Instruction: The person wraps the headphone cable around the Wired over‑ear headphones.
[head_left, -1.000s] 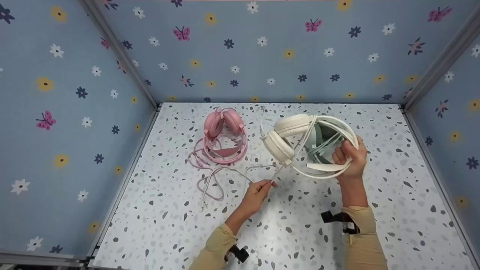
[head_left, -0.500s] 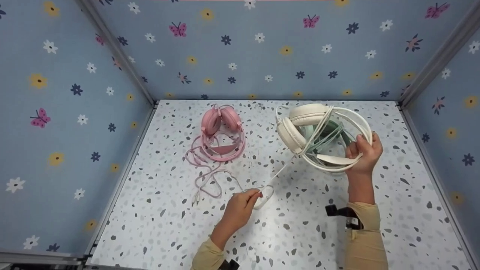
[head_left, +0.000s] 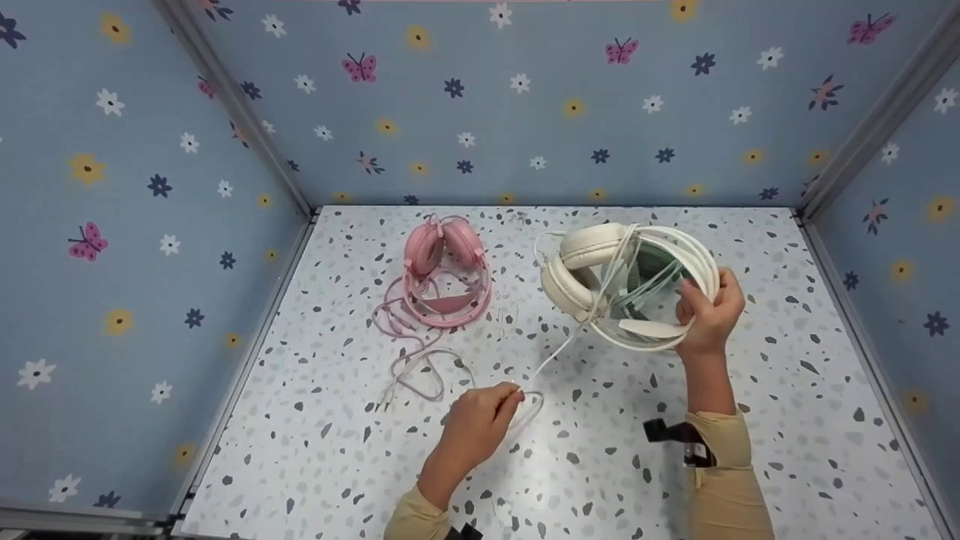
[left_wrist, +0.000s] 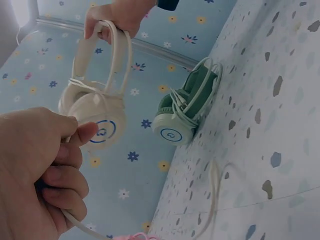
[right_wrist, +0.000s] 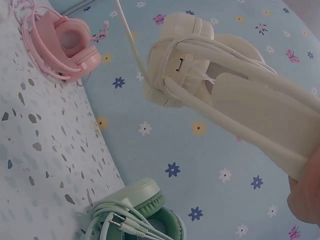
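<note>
White headphones (head_left: 574,289) are held up off the table by my right hand (head_left: 709,311), which grips the headband. Part of their white cable (head_left: 553,358) is wound around the ear cups. A stretch of it runs taut down to my left hand (head_left: 480,420), whose thumb and forefinger pinch it. In the left wrist view the other fingers of that hand are curled. Below and behind the white pair lie green headphones (left_wrist: 175,127), partly hidden in the head view, with their cable bundled around them.
Pink headphones (head_left: 450,304) lie on the speckled table (head_left: 337,465) at the left, their pink cable (head_left: 401,330) loosely looped beside them. The white cable's loose end lies across that pink cable. Flowered panels (head_left: 525,97) enclose the back and sides.
My left hand has moved left and toward the front edge, drawing out the white cable. My right hand shifted right with the white headphones, then came slightly back left.
</note>
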